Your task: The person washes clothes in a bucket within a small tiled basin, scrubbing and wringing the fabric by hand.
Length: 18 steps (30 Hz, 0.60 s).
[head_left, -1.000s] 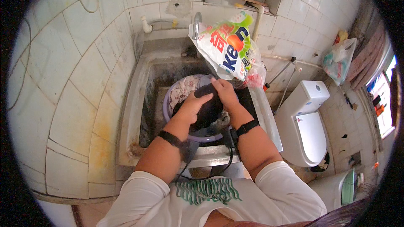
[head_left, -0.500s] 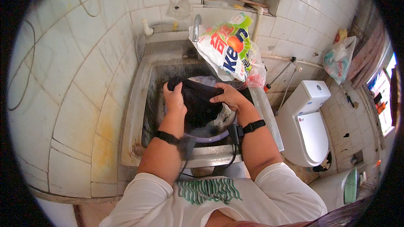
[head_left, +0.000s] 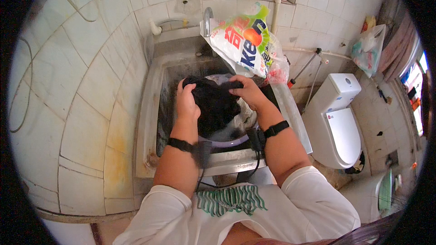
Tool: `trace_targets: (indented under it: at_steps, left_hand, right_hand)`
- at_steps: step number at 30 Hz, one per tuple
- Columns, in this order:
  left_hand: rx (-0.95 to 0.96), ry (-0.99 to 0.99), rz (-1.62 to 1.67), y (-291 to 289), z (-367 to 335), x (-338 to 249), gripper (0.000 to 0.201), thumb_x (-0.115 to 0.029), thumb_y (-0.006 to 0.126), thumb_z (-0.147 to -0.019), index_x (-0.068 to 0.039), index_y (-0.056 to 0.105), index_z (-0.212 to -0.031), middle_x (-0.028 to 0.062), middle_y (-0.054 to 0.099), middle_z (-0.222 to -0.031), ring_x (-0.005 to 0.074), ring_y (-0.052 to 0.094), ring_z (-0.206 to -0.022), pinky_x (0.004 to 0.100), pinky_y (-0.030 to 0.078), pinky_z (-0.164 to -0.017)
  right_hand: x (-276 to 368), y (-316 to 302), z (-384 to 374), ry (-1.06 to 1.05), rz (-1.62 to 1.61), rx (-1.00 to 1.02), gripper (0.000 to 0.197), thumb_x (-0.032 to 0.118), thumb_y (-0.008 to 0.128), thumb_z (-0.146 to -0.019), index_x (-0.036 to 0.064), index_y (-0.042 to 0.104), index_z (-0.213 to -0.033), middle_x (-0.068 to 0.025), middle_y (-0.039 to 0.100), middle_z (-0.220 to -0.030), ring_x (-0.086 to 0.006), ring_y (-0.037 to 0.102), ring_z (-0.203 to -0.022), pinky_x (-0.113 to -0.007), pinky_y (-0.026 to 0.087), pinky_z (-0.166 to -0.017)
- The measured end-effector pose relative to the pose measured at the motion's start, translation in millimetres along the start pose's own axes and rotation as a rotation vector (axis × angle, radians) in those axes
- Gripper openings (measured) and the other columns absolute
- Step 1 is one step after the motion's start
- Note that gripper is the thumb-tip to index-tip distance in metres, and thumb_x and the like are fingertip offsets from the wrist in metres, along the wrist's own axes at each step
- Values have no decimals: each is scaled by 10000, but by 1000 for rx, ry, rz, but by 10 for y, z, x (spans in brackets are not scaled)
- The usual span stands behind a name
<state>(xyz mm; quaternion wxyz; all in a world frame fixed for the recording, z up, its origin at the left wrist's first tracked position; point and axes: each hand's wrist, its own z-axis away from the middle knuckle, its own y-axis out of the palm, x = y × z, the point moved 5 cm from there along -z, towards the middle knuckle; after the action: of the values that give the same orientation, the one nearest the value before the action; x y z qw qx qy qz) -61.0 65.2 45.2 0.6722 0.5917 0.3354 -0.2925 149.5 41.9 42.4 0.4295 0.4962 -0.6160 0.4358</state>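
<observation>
A bunched black cloth, perhaps a garment, hangs between my hands over a basin in the sink. Its upper left edge is gripped by my left hand, fingers curled round it. Across from it, my right hand pinches the upper right part between thumb and fingers. Below lies the pale purple basin, mostly covered by the cloth. Whitish fabric shows in it beside the black cloth, near my right wrist.
The basin stands inside a worn metal sink. A curved faucet rises at its back. A large detergent bag rests on the back right corner. To the right stands a white toilet; tiled wall borders the left side.
The black cloth, stretched between my hands before, is now more bunched and hangs lower. My right hand has shifted slightly up. The whole view has tilted a little.
</observation>
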Motion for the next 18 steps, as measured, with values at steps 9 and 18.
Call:
trace_targets:
  at_steps: [9, 18]
  left_hand:
    - [606, -529, -1114, 14, 132, 606, 510, -137, 601, -706, -35, 539, -1203, 194, 516, -1219, 317, 507, -1081, 396, 429, -828]
    - [805, -778, -1612, -255, 146, 978, 597, -307, 663, -765, -33, 471, -1259, 161, 504, -1255, 344, 486, -1114, 521, 427, -845]
  right_hand:
    - [-552, 359, 295, 459, 646, 800, 311, 29, 685, -679, 3, 610, -979, -87, 621, -817, -179, 592, -664, -286, 512, -531]
    - [-1047, 464, 470, 465, 972, 1396, 519, 301, 715, -690, 34, 592, -1118, -142, 625, -1039, -267, 569, -971, -374, 457, -806]
